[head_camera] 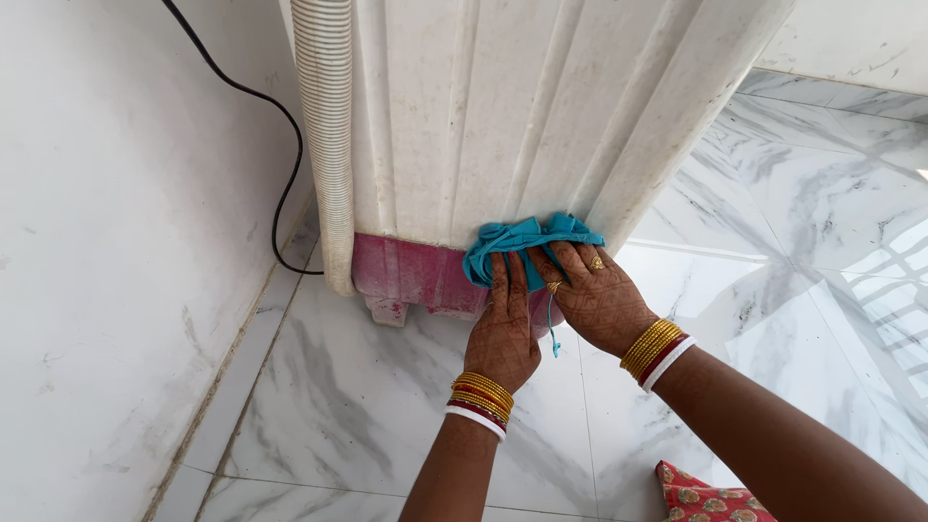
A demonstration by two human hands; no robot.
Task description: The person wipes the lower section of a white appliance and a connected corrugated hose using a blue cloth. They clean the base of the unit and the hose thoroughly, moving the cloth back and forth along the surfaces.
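A crumpled turquoise cotton cloth (527,244) is bunched against the lower edge of a tall white ribbed plastic appliance casing (503,106), just where the white shell meets its dusty pink plastic base (411,275); a thin thread of the same blue hangs down from it between the two hands. The left hand (503,329) lies flat under the cloth, fingers together and stretched upward, their tips pressing the fabric to the base; the right hand (594,295) comes in from the side, fingers slightly spread and curled over the cloth's lower fold, so both hands pin it rather than clench it. Gold and red bangles with a white band ring both wrists.

The cloth is soft and loosely wadded, so I judge that it could slip out from under flat fingers on the smooth, grooved plastic; the dangling thread might snag on the base's foot; grime on the pink skirt could smear rather than lift.

Outward: a pale corrugated drain hose (324,135) runs down the casing's left corner; a thin black cable (280,174) loops along the matt white wall (106,251); the glossy grey-veined white marble floor (358,406) spreads below; a corner of red floral fabric (710,498) shows at the bottom edge.
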